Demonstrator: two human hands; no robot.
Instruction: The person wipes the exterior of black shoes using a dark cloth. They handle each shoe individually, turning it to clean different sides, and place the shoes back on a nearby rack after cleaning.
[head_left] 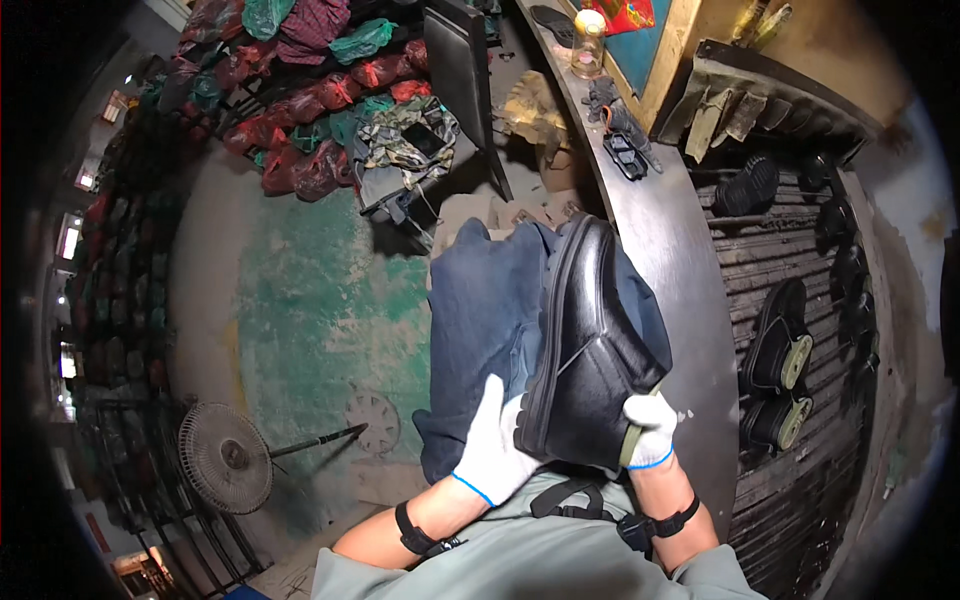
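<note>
A black leather boot (592, 375) with a thick ridged sole and light green lining lies on its side above my lap, its toe pointing away from me. My left hand (497, 445), in a white glove with a blue cuff edge, cups the heel and sole side; its thumb sticks up and the fingers are partly hidden under the boot. Gloved the same way, my right hand (650, 430) grips the boot's top opening by its green edge, with some fingers out of sight. Dark blue cloth (480, 300) covers my legs beneath the boot.
A metal ledge (690, 300) runs along my right, holding a glass jar (588, 50) and a dark tool (628, 155). Beyond it, black boots (775, 340) lie on a dark slatted surface (760, 500). A fan (228, 455) stands left; a chair (465, 90) and bagged bundles (310, 100) are ahead.
</note>
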